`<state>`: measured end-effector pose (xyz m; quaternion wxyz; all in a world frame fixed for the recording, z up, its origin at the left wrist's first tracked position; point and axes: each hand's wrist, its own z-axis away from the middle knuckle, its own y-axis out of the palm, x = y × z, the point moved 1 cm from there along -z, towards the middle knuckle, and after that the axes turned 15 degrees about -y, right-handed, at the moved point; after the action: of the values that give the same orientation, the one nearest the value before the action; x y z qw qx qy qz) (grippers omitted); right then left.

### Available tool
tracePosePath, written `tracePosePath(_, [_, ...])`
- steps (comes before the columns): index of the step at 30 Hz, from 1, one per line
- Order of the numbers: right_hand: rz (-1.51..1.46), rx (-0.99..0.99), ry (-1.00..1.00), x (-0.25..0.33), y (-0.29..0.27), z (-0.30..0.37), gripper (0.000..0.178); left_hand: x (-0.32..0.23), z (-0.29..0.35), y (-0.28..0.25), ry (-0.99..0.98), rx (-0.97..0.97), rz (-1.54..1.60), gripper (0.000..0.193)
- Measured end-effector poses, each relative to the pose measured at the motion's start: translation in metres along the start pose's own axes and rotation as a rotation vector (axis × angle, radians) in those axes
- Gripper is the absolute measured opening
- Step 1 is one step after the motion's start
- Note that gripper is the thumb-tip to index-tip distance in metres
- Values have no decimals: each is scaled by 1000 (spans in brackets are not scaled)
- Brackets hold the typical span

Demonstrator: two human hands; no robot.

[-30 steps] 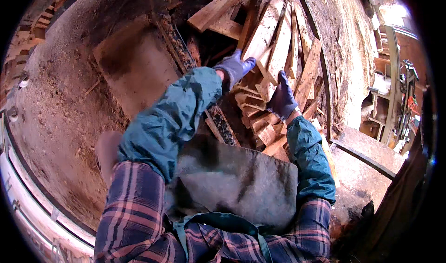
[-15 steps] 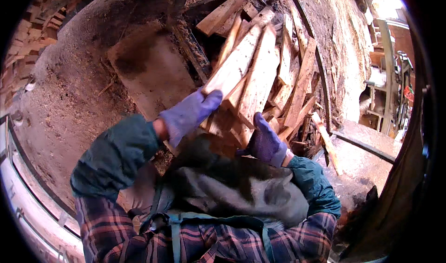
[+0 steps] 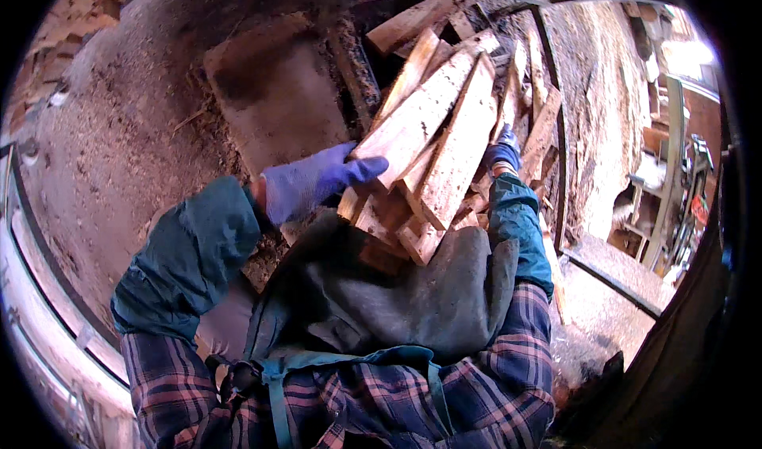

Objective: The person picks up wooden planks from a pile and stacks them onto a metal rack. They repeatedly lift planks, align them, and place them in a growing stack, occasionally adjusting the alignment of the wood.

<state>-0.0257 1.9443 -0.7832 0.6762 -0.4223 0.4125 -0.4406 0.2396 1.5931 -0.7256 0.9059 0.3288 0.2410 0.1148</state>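
Note:
My left hand (image 3: 309, 183), in a purple glove, grips the near end of a long, pale split firewood piece (image 3: 425, 104), thumb over its top. Beside that piece, to the right, lies another broad firewood piece (image 3: 458, 151), with shorter pieces under both. My right hand (image 3: 504, 151), also gloved, has reached along the pile's right side. Its bunched fingers close on the near end of a narrower firewood piece (image 3: 513, 84); the palm side is hidden. A dark apron (image 3: 373, 290) spreads below the near ends of the wood.
A dark metal frame (image 3: 560, 155) borders the pile on the right and far side. On the left lies a flat slab (image 3: 282, 104) on debris-strewn ground (image 3: 135, 155). More stacked wood (image 3: 75, 32) stands at the far left. Shelving (image 3: 659, 163) is at the right.
My right hand has moved from the near end of the pile, where it was open, forward and right to a narrower piece. My left hand stays on its firewood piece. The view has shifted slightly.

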Motion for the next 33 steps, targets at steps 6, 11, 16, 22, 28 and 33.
tracePosePath(6, [-130,-143,-4,-37,-63,24,47,-52,6,-5,-56,-3,-41,77])
tracePosePath(11, [-831,240,-242,29,-160,151,47,-51,-30,-35,-130,50,103,84])
tracePosePath(16, [-1487,380,271,39,-107,165,88,-41,-25,-29,94,-7,25,86])
tracePosePath(22, [-1971,346,479,81,-59,133,84,-12,-83,-14,339,-118,41,87])
tracePosePath(28, [-2093,318,354,106,-69,140,74,-16,-32,27,323,-75,242,110])
tracePosePath(33, [-2143,313,331,114,-79,169,66,-4,-15,26,267,45,391,114])
